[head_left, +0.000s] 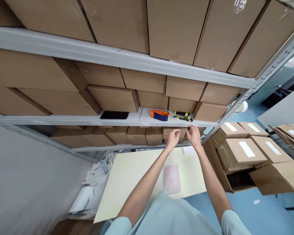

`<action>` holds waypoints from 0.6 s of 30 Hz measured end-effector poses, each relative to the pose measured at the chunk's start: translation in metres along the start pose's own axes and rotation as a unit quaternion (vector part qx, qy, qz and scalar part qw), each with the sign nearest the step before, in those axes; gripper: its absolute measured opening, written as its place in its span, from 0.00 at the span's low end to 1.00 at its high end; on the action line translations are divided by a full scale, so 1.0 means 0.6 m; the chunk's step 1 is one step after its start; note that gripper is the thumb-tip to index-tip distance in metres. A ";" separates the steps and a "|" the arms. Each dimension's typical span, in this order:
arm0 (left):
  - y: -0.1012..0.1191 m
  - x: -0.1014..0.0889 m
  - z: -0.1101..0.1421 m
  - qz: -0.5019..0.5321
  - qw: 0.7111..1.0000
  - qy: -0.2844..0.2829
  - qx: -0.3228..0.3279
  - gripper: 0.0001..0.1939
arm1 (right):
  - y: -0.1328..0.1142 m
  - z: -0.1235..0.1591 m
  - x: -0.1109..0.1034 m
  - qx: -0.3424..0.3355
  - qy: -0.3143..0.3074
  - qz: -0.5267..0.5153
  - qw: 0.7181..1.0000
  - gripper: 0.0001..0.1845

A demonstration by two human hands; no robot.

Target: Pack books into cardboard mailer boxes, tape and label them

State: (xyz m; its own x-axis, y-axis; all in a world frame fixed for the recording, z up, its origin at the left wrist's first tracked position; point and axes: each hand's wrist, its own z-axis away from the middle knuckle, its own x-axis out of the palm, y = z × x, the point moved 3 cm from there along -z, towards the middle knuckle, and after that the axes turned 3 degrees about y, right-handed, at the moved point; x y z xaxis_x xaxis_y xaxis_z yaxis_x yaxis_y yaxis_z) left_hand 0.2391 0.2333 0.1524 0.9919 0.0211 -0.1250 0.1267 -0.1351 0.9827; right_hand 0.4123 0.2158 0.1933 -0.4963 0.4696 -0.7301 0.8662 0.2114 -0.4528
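Both bare hands reach out over the pale yellow board (134, 176), just below the front edge of a shelf (147, 123). My left hand (173, 139) has its fingers curled and the thumb drawn in to the fingertips; whatever may be between them is too small to make out. To its right, my right hand (194, 138) is raised with thumb and fingers slightly apart and nothing visible in them, fingertips close to the shelf edge. Yellow-and-black utility knives (183, 118) lie on the shelf above the hands, beside an orange-and-blue strap (159, 115). A pink booklet (171, 179) rests on the board between my forearms.
Cardboard boxes (112, 98) fill the shelves, with a black phone (114, 115) among them. A white paper (188, 150) lies at the board's far edge. Labelled cartons (242, 151) are stacked at right; crumpled white wrapping (95, 178) is at left beside the wall.
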 end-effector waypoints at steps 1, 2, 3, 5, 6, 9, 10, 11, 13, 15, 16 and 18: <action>0.007 0.005 -0.011 0.000 1.000 0.011 0.004 0.07 | 0.007 -0.022 0.005 -0.017 -0.002 -0.006 1.000 0.18; 0.011 0.010 -0.020 0.001 1.000 0.021 0.007 0.07 | 0.015 -0.043 0.011 -0.034 -0.006 -0.011 0.999 0.18; 0.012 0.015 -0.027 0.002 0.999 0.031 0.007 0.07 | 0.023 -0.064 0.018 -0.048 -0.011 -0.016 0.999 0.19; 0.007 0.022 -0.031 0.003 0.999 0.054 0.000 0.08 | 0.038 -0.100 0.035 -0.071 -0.026 -0.019 0.997 0.19; 0.001 0.024 -0.030 0.004 0.998 0.067 -0.006 0.08 | 0.046 -0.116 0.046 -0.079 -0.037 -0.017 0.996 0.20; -0.022 0.022 -0.012 0.008 0.994 0.101 -0.032 0.09 | 0.069 -0.153 0.084 -0.090 -0.073 -0.002 0.993 0.21; -0.029 0.019 -0.003 0.012 0.993 0.112 -0.042 0.09 | 0.077 -0.159 0.096 -0.090 -0.084 0.004 0.992 0.21; -0.036 0.016 0.006 0.015 0.991 0.122 -0.051 0.10 | 0.083 -0.163 0.107 -0.090 -0.092 0.010 0.992 0.21; -0.048 0.010 0.026 0.018 0.988 0.140 -0.064 0.10 | 0.095 -0.164 0.126 -0.092 -0.100 0.017 0.991 0.22; -0.056 0.005 0.043 0.015 0.986 0.154 -0.069 0.09 | 0.103 -0.158 0.136 -0.099 -0.094 0.017 0.990 0.22; -0.059 0.003 0.050 0.015 0.985 0.159 -0.071 0.09 | 0.105 -0.154 0.138 -0.103 -0.088 0.014 0.991 0.22; -0.063 0.004 0.061 0.017 0.983 0.165 -0.078 0.09 | 0.106 -0.146 0.139 -0.107 -0.079 0.009 0.991 0.22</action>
State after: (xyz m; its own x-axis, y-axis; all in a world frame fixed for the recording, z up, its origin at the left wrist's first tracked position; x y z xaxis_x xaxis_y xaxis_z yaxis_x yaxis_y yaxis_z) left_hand 0.2366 0.2025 0.1099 0.9373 0.3425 -0.0650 0.0651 0.0112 0.9978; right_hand 0.4311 0.3435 0.1481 -0.4697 0.3390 -0.8151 0.8589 0.3889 -0.3333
